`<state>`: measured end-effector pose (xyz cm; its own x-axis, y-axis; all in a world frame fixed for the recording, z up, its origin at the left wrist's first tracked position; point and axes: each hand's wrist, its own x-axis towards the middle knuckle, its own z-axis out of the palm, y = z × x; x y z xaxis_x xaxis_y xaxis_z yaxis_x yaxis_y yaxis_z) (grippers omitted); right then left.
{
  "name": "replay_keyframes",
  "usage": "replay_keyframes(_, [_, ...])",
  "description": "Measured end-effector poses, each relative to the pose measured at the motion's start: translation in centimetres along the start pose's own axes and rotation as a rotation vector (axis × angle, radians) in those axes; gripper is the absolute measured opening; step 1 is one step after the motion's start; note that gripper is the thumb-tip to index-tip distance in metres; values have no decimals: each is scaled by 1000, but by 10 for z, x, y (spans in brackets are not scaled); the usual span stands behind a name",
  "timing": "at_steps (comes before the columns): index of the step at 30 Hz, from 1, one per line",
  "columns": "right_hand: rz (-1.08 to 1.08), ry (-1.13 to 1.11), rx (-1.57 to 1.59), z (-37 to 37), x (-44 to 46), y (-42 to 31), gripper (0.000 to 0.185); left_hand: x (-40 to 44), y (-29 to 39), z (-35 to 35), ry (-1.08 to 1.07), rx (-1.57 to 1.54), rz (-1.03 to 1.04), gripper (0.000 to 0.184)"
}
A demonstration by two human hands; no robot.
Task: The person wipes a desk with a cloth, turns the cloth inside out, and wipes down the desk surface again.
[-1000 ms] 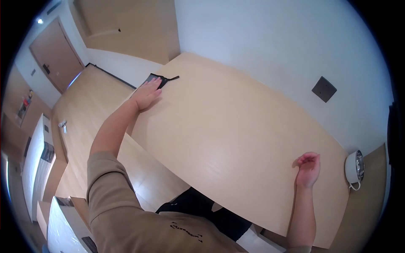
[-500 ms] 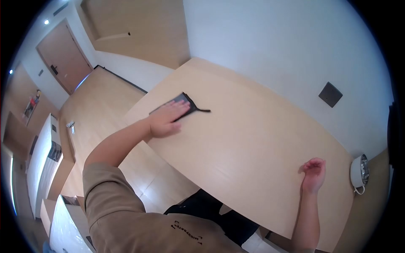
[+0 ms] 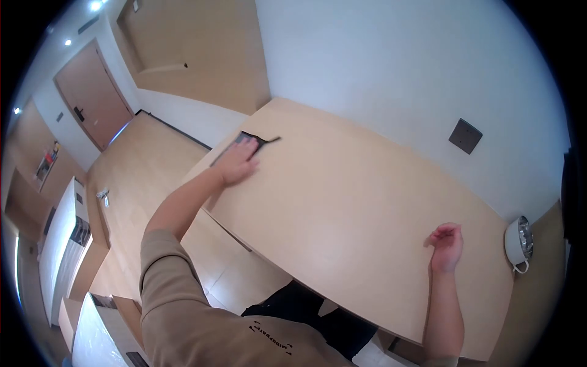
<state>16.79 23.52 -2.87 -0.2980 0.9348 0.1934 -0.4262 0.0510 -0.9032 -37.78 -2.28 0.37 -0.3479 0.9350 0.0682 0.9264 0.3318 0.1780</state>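
My left hand [image 3: 236, 165] lies flat on a dark grey cloth [image 3: 255, 138] with a black edge and a thin black strap, near the table's far left edge. Its fingers stretch over the cloth, and the palm hides part of it. At the right side of the pale wooden table [image 3: 330, 208], my right hand [image 3: 447, 248] rests with the palm turned up and inward. The fingers are loosely bent, and nothing shows in them.
A white pot-like container [image 3: 518, 244] with a handle and shiny contents stands at the table's right end. A dark socket plate [image 3: 465, 136] is on the white wall behind the table. A wooden door [image 3: 93, 95] and plastic-wrapped white furniture [image 3: 61, 244] are at the left.
My left hand and the cloth have slid away toward the table's far left edge. My right hand stays at about the same spot on the table. The view has shifted slightly.
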Motion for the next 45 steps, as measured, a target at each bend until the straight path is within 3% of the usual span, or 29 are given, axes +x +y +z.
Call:
replay_keyframes(4, [7, -19, 35, -2, -3, 3, 41, -12, 59, 5, -71, 37, 323, 73])
replay_keyframes(8, [8, -38, 48, -3, -6, -1, 42, -10, 44, -2, -94, -63, 376, 73])
replay_keyframes(10, [-17, 1, 31, 4, -11, -7, 42, 2, 0, -4, 6, -6, 99, 71])
replay_keyframes(13, [-28, 10, 31, 3, -12, -8, 43, 4, -28, -11, 4, 50, -69, 72])
replay_keyframes(20, [-9, 25, 4, 15, -14, -12, 37, 3, 0, -20, -76, 58, -364, 76])
replay_keyframes(24, [-71, 16, 4, 15, -15, -14, 37, -6, 30, -11, -90, 174, -357, 81])
replay_keyframes(27, [-103, 14, 5, 15, -14, -14, 37, -20, 85, -9, -124, 193, -94, 86])
replay_keyframes(30, [-114, 10, 7, 15, -14, -10, 36, -30, 131, 8, -116, 134, 304, 84])
replay_keyframes(32, [-136, -10, -17, 9, -13, -10, 36, -40, 150, 14, -143, -16, 485, 83])
replay_keyframes(35, [-151, -45, -33, -2, -8, -4, 39, -30, 138, 9, -178, -33, 471, 82])
replay_keyframes(42, [-113, 27, 10, 0, -8, -3, 35, 16, 14, -3, -14, 29, -97, 78])
replay_keyframes(45, [-98, 14, -7, 4, -10, -5, 39, 26, -25, -6, 12, 46, -200, 79])
